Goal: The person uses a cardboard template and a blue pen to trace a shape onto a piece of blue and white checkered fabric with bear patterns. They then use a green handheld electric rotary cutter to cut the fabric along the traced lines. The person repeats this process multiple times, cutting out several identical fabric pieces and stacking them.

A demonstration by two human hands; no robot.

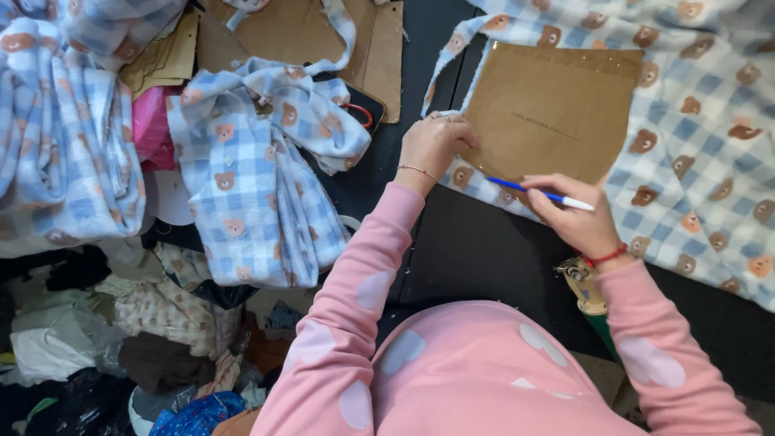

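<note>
Currently tracing: left hand (432,144) pressing flat on cardboard pattern (549,113) over checked bear fabric (694,161), right hand (575,218) gripping blue pen (539,194); next needing steady template.

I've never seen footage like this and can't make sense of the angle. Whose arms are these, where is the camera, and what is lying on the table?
There is no machine here. The camera sits on a person's head and looks down, so the pink sleeves are their own arms. The left hand presses flat on a brown card pattern, which lies on blue checked cloth printed with small bears. The right hand has its grip on a blue pen, tip at the pattern's lower edge. The table is dark. To the left lie folded pieces of the same cloth, more card, and heaps of scraps lower down.
</note>
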